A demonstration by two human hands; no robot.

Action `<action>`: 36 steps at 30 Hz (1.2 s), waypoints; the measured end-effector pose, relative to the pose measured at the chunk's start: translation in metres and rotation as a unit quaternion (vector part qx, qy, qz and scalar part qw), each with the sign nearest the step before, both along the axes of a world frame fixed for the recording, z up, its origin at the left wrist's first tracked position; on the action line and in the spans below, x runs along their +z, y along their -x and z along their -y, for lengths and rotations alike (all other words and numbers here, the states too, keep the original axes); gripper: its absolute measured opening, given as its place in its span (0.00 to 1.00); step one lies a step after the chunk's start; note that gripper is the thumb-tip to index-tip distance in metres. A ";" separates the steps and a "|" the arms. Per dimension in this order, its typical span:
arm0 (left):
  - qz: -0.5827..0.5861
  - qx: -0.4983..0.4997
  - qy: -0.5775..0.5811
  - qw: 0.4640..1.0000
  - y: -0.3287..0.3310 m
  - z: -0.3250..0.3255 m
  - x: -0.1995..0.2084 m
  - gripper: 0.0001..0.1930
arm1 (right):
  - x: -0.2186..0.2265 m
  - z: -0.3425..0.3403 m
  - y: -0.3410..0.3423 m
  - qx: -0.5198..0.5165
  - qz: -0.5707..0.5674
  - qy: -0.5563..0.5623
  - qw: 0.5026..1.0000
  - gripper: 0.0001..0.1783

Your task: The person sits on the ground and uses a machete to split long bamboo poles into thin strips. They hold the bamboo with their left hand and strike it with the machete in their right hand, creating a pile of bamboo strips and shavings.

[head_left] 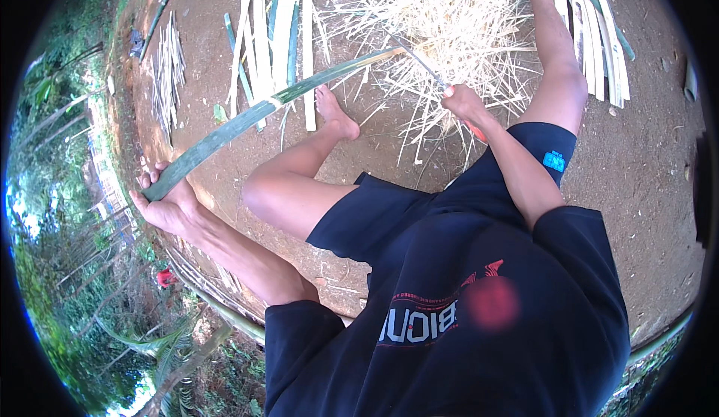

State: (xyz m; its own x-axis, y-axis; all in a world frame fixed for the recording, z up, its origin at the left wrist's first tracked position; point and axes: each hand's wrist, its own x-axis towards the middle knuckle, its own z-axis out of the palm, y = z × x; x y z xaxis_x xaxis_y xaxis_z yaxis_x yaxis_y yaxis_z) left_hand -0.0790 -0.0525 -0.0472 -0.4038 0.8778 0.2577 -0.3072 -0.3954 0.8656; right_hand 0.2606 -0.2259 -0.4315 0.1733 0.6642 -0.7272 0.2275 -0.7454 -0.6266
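Observation:
A long green bamboo strip point(232, 129) runs from the left up to the middle, with a pale ring at its node and a lighter far end. My left hand point(168, 201) holds its near end, the fingers bent round it. In my right hand point(466, 105) is a knife point(425, 67) with a long thin blade and a partly visible orange-red handle. The blade crosses the strip's far end; whether it is cutting in, I cannot tell. Under that end lies a heap of pale bamboo shavings point(457, 24).
Split bamboo slats point(258, 39) lie beyond my left foot, and more slats point(599, 43) lie beside my right leg. A bundle of thin sticks point(168, 72) rests on the dirt ground point(202, 43) at the left. Green plants point(60, 260) border the left side.

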 end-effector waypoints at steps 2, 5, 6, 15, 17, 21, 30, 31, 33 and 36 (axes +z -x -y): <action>0.026 -0.042 0.023 0.999 0.009 0.004 0.007 0.16 | 0.043 0.008 0.013 -0.044 -0.051 -0.023 0.997 0.15; 0.020 -0.031 -0.003 0.999 -0.029 0.034 0.022 0.11 | 0.095 0.021 0.049 -0.070 -0.082 -0.096 0.990 0.18; 0.028 -0.047 -0.006 0.999 -0.040 0.031 0.013 0.11 | 0.101 0.026 0.054 -0.083 -0.081 -0.116 0.986 0.19; -0.080 0.045 -0.144 0.985 -0.059 0.054 -0.015 0.12 | 0.195 0.036 0.108 0.071 -0.026 -0.325 0.943 0.11; -0.094 0.070 -0.148 0.982 -0.052 0.054 -0.016 0.13 | 0.193 0.036 0.108 0.071 -0.018 -0.332 0.941 0.12; -0.103 0.098 -0.150 0.978 -0.054 0.054 -0.021 0.14 | 0.162 0.032 0.099 0.029 -0.020 -0.274 0.961 0.11; -0.086 0.087 -0.121 0.985 -0.058 0.057 -0.015 0.15 | 0.121 0.024 0.090 0.016 -0.024 -0.246 0.969 0.12; -0.083 0.091 -0.114 0.986 -0.054 0.056 -0.017 0.15 | 0.105 0.020 0.081 0.021 -0.035 -0.174 0.984 0.13; -0.068 0.104 -0.105 0.987 -0.051 0.055 -0.018 0.16 | 0.068 0.012 0.061 0.026 -0.020 -0.088 0.996 0.15; -0.084 0.105 -0.111 0.985 -0.044 0.053 -0.019 0.17 | -0.019 0.009 0.040 0.013 0.054 -0.086 0.995 0.18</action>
